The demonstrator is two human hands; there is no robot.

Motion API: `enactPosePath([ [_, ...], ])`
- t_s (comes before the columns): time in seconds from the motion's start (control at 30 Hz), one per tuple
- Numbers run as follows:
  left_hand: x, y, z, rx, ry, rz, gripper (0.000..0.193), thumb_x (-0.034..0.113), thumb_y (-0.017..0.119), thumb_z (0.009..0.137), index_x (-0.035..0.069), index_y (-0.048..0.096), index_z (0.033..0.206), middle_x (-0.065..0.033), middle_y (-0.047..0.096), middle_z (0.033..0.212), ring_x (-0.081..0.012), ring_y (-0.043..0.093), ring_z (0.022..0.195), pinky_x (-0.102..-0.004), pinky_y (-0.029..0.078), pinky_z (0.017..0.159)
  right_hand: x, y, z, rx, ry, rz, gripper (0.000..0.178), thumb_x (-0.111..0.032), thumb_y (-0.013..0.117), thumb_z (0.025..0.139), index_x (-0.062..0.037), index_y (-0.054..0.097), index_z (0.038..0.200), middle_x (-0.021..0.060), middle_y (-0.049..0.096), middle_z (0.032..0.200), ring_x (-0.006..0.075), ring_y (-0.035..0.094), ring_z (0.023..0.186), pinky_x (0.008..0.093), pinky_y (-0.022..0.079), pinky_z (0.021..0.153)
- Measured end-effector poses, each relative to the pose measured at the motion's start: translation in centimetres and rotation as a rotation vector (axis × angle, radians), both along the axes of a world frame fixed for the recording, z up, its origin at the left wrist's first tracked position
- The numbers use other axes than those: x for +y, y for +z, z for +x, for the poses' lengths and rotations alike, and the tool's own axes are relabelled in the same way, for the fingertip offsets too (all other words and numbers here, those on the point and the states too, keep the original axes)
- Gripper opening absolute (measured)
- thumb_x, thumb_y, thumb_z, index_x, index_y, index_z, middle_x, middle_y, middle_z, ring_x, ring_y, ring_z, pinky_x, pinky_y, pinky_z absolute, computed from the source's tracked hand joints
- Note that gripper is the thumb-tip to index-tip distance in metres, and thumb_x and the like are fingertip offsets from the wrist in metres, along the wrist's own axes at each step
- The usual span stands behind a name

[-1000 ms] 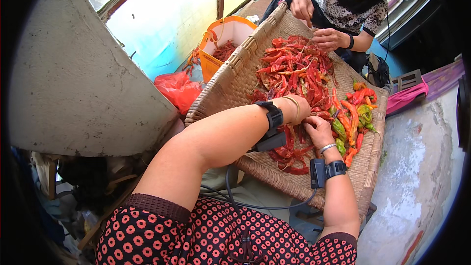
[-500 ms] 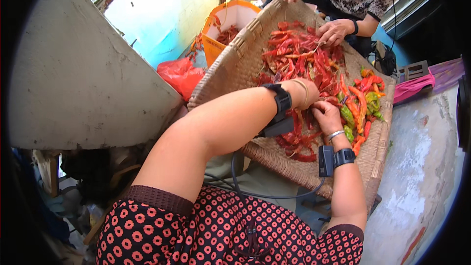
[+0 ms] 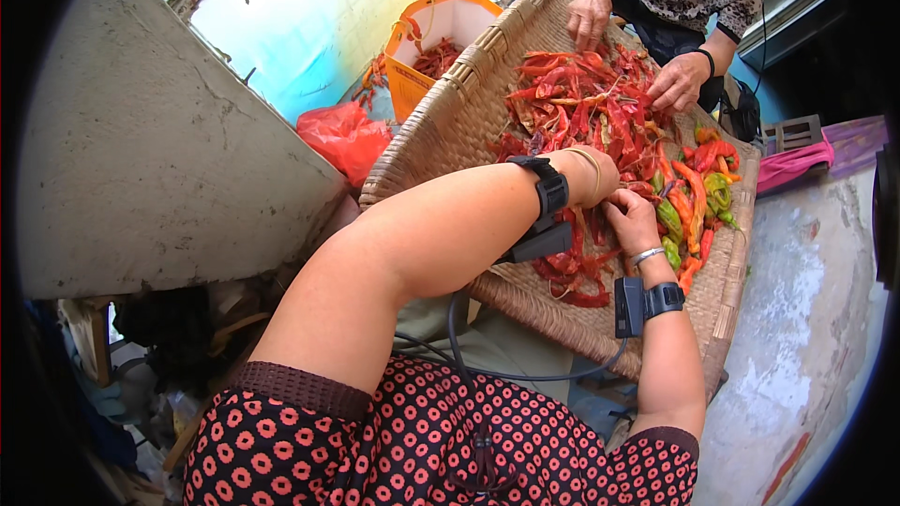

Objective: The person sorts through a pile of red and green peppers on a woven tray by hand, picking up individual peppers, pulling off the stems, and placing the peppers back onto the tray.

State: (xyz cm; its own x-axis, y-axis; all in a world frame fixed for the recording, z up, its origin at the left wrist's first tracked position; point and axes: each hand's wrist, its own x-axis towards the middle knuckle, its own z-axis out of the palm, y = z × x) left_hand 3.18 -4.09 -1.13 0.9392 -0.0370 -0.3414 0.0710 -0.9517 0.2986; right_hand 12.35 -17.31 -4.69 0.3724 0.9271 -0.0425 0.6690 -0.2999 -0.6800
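Observation:
A big woven basket tray [image 3: 450,126] holds a heap of dried red chili peppers [image 3: 586,103]. To the heap's right lie fresher chili peppers [image 3: 694,201] in orange, red and green. My left hand [image 3: 600,171] is bent over the near side of the heap, its fingers hidden below its back. Close beside it, my right hand [image 3: 635,222] has its fingers drawn together in a pinch; what they hold, if anything, is hidden. Some more dried chilies [image 3: 577,272] lie below my hands, toward the tray's near edge.
Across the tray, another person's two hands [image 3: 589,14] touch the chili heap. An orange-rimmed bucket [image 3: 408,84] with dried chilies and a red plastic bag [image 3: 347,139] stand left of the tray. A pink cloth [image 3: 797,164] lies at the right, by a worn wall [image 3: 797,319].
The other person's one hand has left the tray's rim and come down onto the heap; their other hand has shifted right. My hands have hardly moved.

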Motion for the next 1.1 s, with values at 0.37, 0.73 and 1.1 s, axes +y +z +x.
enactPosePath([
  [0.37, 0.5, 0.3, -0.2, 0.117, -0.014, 0.049, 0.027, 0.012, 0.064, 0.063, 0.008, 0.063, 0.089, -0.0124, 0.061, 0.088, -0.0247, 0.058, 0.084, -0.0333, 0.046, 0.069, 0.4, 1.2, -0.5, -0.228, 0.202, 0.001, 0.024, -0.007, 0.060, 0.063, -0.0050, 0.057, 0.086, 0.0105, 0.056, 0.079, 0.0235, 0.056, 0.074, 0.0298, 0.044, 0.070],
  [0.73, 1.3, 0.9, -0.6, -0.245, 0.095, 0.064, 0.030, 0.014, 0.059, 0.068, 0.008, 0.055, 0.097, -0.0109, 0.057, 0.091, -0.0263, 0.057, 0.083, -0.0346, 0.047, 0.068, 0.2, 3.5, -0.3, 0.229, -0.110, 0.133, 0.017, -0.003, 0.056, 0.069, -0.0032, 0.057, 0.086, -0.0026, 0.052, 0.064, 0.0045, 0.045, 0.056, 0.0190, 0.039, 0.053],
  [1.1, 1.2, 2.5, -0.8, -0.441, 0.053, -0.134, 0.027, 0.019, 0.056, 0.070, 0.011, 0.055, 0.096, -0.0102, 0.059, 0.082, -0.0272, 0.057, 0.077, -0.0366, 0.046, 0.064, 0.1, 4.5, -0.8, 0.956, -0.237, 0.264, 0.009, -0.006, 0.054, 0.078, -0.0044, 0.055, 0.086, 0.0020, 0.057, 0.070, 0.0080, 0.051, 0.055, 0.0191, 0.041, 0.045],
])
